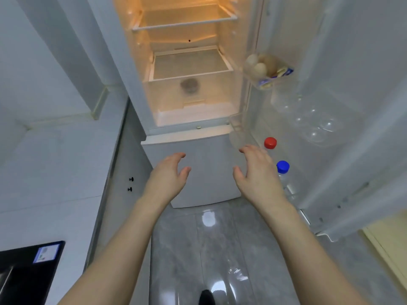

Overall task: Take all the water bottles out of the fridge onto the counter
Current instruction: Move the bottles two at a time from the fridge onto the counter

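Open fridge (pixel 187 69); door-shelf bottles (pixel 283 170) just beside empty, loosely spread right hand (pixel 256 170).

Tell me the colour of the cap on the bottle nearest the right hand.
Blue cap, seen in the head view.

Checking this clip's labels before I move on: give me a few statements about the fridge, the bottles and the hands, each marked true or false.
1. The fridge door stands open. True.
2. The right hand grips the red-capped bottle. False: the hand holds nothing, its fingers loosely spread beside the bottle.
3. The blue-capped bottle stands in the door's lower rack, nearer the camera than the red-capped one. True.
4. The left hand holds a bottle. False: it is empty.
5. A bottle already stands on the counter. False: none shows there.
6. Eggs sit in an upper door bin. True.
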Demonstrator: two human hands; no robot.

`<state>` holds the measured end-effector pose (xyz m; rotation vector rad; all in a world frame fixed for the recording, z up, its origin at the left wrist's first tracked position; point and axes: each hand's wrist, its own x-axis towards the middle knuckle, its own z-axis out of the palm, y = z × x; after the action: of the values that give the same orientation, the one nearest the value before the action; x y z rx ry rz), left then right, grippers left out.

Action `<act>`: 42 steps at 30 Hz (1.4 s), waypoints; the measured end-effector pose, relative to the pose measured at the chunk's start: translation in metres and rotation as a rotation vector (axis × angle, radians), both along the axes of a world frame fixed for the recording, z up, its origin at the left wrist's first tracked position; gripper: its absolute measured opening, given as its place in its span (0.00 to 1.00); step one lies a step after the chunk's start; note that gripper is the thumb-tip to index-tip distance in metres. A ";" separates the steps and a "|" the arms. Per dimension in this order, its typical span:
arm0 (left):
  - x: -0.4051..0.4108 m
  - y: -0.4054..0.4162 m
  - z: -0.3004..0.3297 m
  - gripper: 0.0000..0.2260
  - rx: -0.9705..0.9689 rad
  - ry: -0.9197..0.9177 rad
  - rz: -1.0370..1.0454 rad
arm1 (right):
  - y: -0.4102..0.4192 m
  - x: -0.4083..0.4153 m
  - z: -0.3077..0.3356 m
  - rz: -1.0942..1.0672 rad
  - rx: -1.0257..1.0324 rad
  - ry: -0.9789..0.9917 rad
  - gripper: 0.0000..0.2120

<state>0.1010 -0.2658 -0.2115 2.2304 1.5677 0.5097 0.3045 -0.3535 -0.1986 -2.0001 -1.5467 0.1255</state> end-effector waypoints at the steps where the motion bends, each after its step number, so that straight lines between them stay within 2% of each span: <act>1: 0.006 0.006 0.001 0.20 -0.001 0.000 -0.020 | 0.001 0.004 -0.001 -0.041 0.017 -0.008 0.21; 4: 0.038 0.024 0.001 0.20 -0.018 0.007 -0.111 | 0.000 0.030 -0.008 -0.207 -0.008 0.003 0.24; 10: 0.095 0.031 0.008 0.20 -0.028 -0.072 -0.236 | -0.011 0.062 -0.018 -0.337 -0.206 0.142 0.25; 14: 0.135 0.032 0.011 0.20 -0.039 -0.104 -0.317 | -0.014 0.077 -0.031 -0.339 -0.276 0.217 0.10; 16: 0.151 0.032 0.012 0.20 -0.039 -0.108 -0.352 | -0.014 0.082 -0.034 -0.338 -0.287 0.238 0.09; 24: 0.206 0.031 0.004 0.20 -0.116 -0.068 -0.454 | -0.024 0.094 -0.041 -0.357 -0.143 0.378 0.09; 29: 0.226 0.025 -0.002 0.13 -0.164 -0.038 -0.442 | -0.031 0.097 -0.034 -0.346 0.005 0.418 0.07; 33: 0.226 0.023 -0.006 0.09 -0.141 -0.058 -0.381 | -0.035 0.098 -0.032 -0.334 0.037 0.397 0.08; 35: 0.220 0.020 -0.007 0.11 -0.121 -0.123 -0.315 | -0.035 0.097 -0.029 -0.340 0.079 0.374 0.09; 39: 0.200 0.013 -0.005 0.11 -0.088 -0.450 -0.089 | -0.030 0.096 -0.022 -0.344 0.211 0.370 0.07; 42: 0.181 0.010 0.008 0.09 -0.001 -0.628 0.007 | -0.023 0.094 -0.018 -0.273 0.234 0.351 0.13</act>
<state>0.2819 -0.2562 -0.2033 1.8018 1.2322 1.0807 0.3982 -0.3769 -0.2162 -1.8635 -1.0121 0.1674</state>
